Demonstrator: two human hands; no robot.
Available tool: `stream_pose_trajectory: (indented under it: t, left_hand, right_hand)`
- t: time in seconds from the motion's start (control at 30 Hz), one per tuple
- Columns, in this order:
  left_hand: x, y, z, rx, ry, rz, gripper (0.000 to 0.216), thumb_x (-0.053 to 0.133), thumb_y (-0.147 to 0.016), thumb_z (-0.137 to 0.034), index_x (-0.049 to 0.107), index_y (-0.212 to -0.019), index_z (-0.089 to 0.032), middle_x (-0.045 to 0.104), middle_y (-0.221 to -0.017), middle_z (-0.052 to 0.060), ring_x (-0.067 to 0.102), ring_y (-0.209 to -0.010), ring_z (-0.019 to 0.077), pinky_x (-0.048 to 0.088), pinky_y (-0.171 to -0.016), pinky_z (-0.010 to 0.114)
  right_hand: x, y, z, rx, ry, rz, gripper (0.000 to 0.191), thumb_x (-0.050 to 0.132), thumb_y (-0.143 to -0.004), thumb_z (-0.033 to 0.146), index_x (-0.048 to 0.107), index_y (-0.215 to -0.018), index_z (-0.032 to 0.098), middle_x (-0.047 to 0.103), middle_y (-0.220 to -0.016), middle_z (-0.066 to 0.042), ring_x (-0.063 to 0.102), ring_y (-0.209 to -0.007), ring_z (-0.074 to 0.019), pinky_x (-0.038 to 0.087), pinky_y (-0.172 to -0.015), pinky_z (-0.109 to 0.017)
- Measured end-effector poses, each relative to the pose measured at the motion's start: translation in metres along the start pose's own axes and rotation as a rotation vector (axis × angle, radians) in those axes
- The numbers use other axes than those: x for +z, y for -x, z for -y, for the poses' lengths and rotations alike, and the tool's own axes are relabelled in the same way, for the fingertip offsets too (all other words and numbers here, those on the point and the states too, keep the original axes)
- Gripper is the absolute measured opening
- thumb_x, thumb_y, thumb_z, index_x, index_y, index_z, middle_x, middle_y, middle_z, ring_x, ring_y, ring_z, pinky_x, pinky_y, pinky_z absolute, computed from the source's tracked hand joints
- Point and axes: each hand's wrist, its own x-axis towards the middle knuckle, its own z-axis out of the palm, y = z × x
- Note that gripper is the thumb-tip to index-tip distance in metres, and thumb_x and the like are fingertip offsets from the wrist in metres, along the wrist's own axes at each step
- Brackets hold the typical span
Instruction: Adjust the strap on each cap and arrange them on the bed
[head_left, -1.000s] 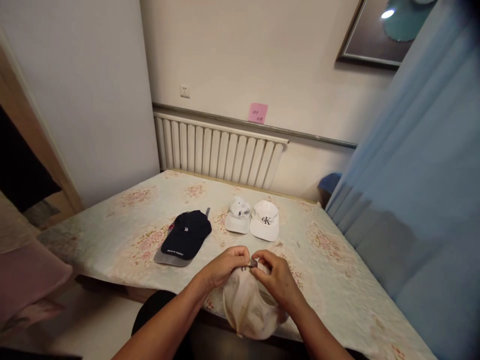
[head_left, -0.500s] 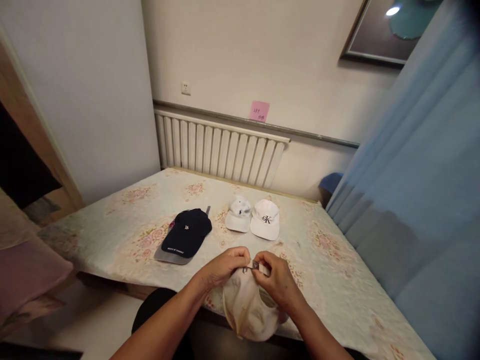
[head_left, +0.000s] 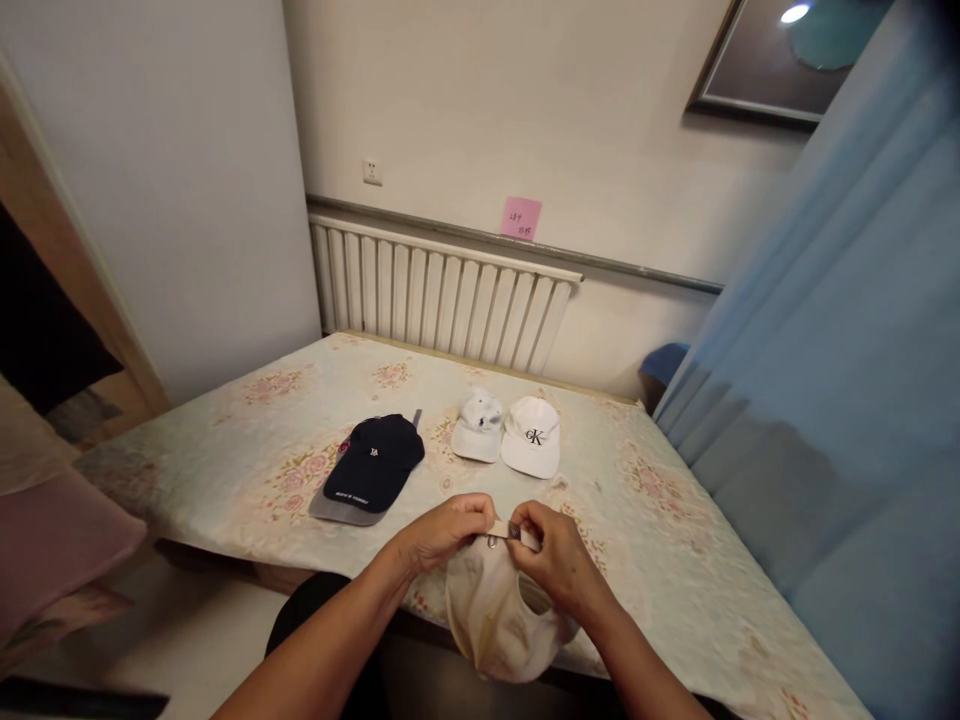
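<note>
A beige cap [head_left: 495, 620] hangs at the near edge of the bed, its back opening towards the right. My left hand [head_left: 461, 525] pinches the end of the cap's strap [head_left: 501, 528]. On the strap's other side, my right hand [head_left: 553, 550] grips it beside a dark metal buckle [head_left: 514, 531]. Beyond my hands lie two white caps side by side, a smaller white cap [head_left: 478, 428] and a white cap with black letters [head_left: 532, 437]. Further left rests a navy cap with a grey brim [head_left: 375, 465].
The bed [head_left: 645, 560] has a pale floral cover. A white radiator [head_left: 442, 295] runs along the wall behind it, with a pink note [head_left: 520, 218] above. A blue curtain [head_left: 832, 400] hangs on the right, and a white panel [head_left: 187, 200] stands on the left.
More of the strap shows between my two hands, and the buckle sits slightly further right. The cap stays in both hands.
</note>
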Motion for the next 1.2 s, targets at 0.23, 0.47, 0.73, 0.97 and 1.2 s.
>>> stream_pose_trajectory:
  t: [0.23, 0.47, 0.73, 0.97, 1.2]
  left_hand:
    - [-0.002, 0.000, -0.001, -0.010, 0.026, 0.003, 0.011, 0.056, -0.067, -0.020, 0.047, -0.065, -0.016, 0.040, -0.060, -0.006, 0.031, -0.055, 0.0071, 0.022, -0.053, 0.021]
    - [-0.008, 0.002, -0.005, -0.019, 0.158, -0.040, 0.017, 0.064, -0.066, -0.022, 0.048, -0.065, -0.015, 0.054, -0.067, -0.002, 0.044, -0.057, 0.0077, 0.029, -0.055, 0.021]
    - [-0.014, 0.002, 0.003, 0.016, 0.258, -0.003, 0.018, 0.065, -0.065, -0.015, 0.048, -0.064, -0.015, 0.058, -0.070, 0.001, 0.049, -0.061, 0.0095, 0.031, -0.056, 0.021]
    - [-0.015, 0.001, 0.010, 0.039, 0.311, -0.016, 0.020, 0.065, -0.066, -0.013, 0.046, -0.063, -0.015, 0.054, -0.066, -0.001, 0.047, -0.061, 0.0085, 0.030, -0.057, 0.020]
    - [-0.014, 0.003, 0.012, 0.040, 0.352, -0.026, 0.021, 0.065, -0.066, -0.012, 0.045, -0.062, -0.015, 0.053, -0.067, -0.001, 0.047, -0.062, 0.0086, 0.030, -0.057, 0.021]
  right_hand:
    - [-0.002, -0.003, -0.007, 0.070, -0.146, 0.063, 0.008, 0.058, -0.065, 0.014, 0.058, -0.072, 0.019, 0.048, -0.059, 0.005, 0.042, -0.056, -0.0104, 0.031, -0.055, -0.024]
    - [-0.007, -0.001, -0.039, 0.324, -0.762, 0.295, 0.025, 0.070, -0.062, 0.019, 0.060, -0.084, 0.017, 0.050, -0.059, 0.006, 0.041, -0.049, -0.0064, 0.027, -0.049, -0.021]
    - [-0.011, 0.005, -0.057, 0.344, -1.095, 0.404, 0.023, 0.072, -0.066, 0.025, 0.057, -0.080, 0.016, 0.062, -0.056, 0.000, 0.053, -0.047, -0.0101, 0.034, -0.049, -0.022]
    - [-0.010, 0.001, -0.058, 0.338, -1.102, 0.338, 0.020, 0.069, -0.070, 0.029, 0.056, -0.078, 0.017, 0.060, -0.052, 0.002, 0.051, -0.044, -0.0094, 0.034, -0.046, -0.021]
    - [-0.010, -0.001, -0.057, 0.366, -1.053, 0.305, 0.022, 0.070, -0.069, 0.032, 0.057, -0.077, 0.017, 0.056, -0.053, 0.004, 0.050, -0.044, -0.0083, 0.032, -0.045, -0.020]
